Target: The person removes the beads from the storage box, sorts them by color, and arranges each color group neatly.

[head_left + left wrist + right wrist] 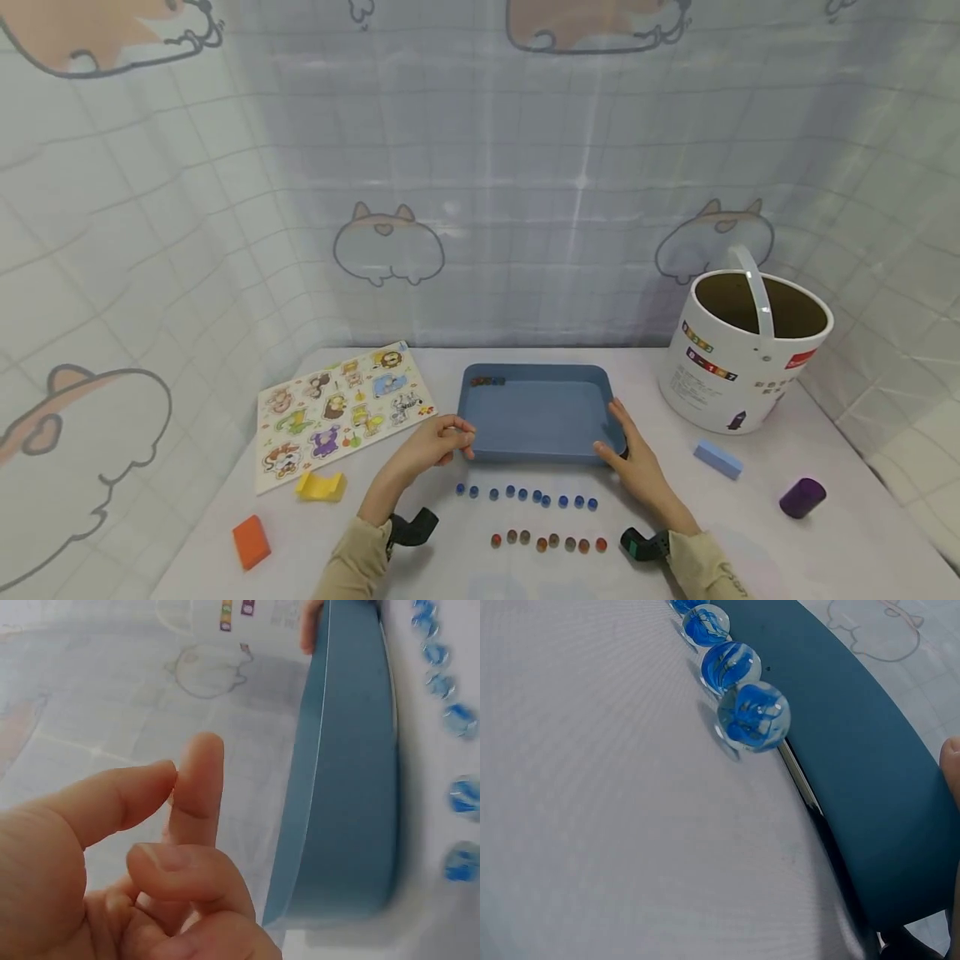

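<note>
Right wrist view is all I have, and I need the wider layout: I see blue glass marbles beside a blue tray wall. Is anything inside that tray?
Observer: Yes, a few small dark marbles lie in the far left corner of the blue plastic tray.
Operator: Is my right hand on it?
Observer: The right hand touches the tray's near right corner.
Operator: And the left?
Observer: The left hand, thumb tip against index fingertip, sits at the near left corner; I cannot tell whether it touches.
Operator: Any other marbles?
Observer: A row of reddish-brown marbles lies nearer you than the blue marbles.
</note>
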`<state>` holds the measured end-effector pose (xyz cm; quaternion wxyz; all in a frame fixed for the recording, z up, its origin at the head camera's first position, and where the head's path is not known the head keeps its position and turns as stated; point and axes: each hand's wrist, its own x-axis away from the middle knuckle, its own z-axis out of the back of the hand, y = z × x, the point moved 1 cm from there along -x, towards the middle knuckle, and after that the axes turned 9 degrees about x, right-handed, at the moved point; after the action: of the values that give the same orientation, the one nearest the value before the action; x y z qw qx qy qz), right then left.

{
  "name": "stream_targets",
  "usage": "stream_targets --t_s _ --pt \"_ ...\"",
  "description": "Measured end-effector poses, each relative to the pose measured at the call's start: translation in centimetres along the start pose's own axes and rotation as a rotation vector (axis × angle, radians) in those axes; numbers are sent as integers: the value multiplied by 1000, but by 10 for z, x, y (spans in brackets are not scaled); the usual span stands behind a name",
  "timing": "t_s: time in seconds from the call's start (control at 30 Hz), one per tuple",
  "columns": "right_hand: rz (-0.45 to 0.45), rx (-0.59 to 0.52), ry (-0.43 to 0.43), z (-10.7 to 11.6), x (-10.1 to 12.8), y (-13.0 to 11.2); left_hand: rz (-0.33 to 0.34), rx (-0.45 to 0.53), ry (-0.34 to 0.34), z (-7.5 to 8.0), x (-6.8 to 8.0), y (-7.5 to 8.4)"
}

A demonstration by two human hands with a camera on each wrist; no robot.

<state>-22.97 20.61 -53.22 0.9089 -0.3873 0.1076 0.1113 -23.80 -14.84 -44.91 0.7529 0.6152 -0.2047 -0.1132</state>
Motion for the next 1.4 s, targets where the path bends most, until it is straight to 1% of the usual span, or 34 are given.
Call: stream_targets --t_s 0.1,0.2,0.3,0.4,0.47,0.57,0.73,0.8,0.87,0.9,0.97,1.03,1.07,1.1,1.17,1.27,1.33,1.4 --pt "-6 5 -3 0 0 1 -2 -4 -11 -4 19 -5" --pt "-18 10 -7 0 0 1 15 -26 -50 -13 34 -16" --pt "-24 13 -11 0 0 0 42 -67 -89 -25 45 -27" --pt "-20 13 -14 0 -1 -1 59 -119 -107 -38 53 -36" --pt "-18 11 -14 0 -1 -1 58 -148 -105 -45 55 -40" --pt "-14 7 -13 0 -1 -1 38 -188 -83 -53 57 -43" --pt "-21 9 -16 0 -1 -1 21 -237 -40 -61 56 -47" --pt "-25 9 -17 0 -1 -1 31 -262 -25 -62 56 -48" --pt "-20 -6 -19 1 0 -2 57 -284 -23 -61 57 -46" --pt "-17 -10 -19 1 0 -3 61 -291 -26 -60 57 -44" --pt "-8 -12 -12 1 1 -3 47 -290 -29 -55 55 -34" --pt "-3 -13 -9 2 1 -3 15 -287 -25 -47 48 -19" --pt "-2 -11 -4 2 0 -2 -12 -274 -20 -43 43 -11" --pt "-2 -6 0 2 0 -2 -48 -263 -8 -38 37 -2" --pt "-6 2 -2 1 -1 0 -92 -233 36 -31 21 13" --pt "-6 4 -6 0 -1 0 -119 -184 125 -22 -8 26" --pt "-4 10 -3 -1 -1 0 -110 -148 193 -20 -29 30" --pt "5 0 3 -1 0 -2 -85 -113 250 -19 -51 31"
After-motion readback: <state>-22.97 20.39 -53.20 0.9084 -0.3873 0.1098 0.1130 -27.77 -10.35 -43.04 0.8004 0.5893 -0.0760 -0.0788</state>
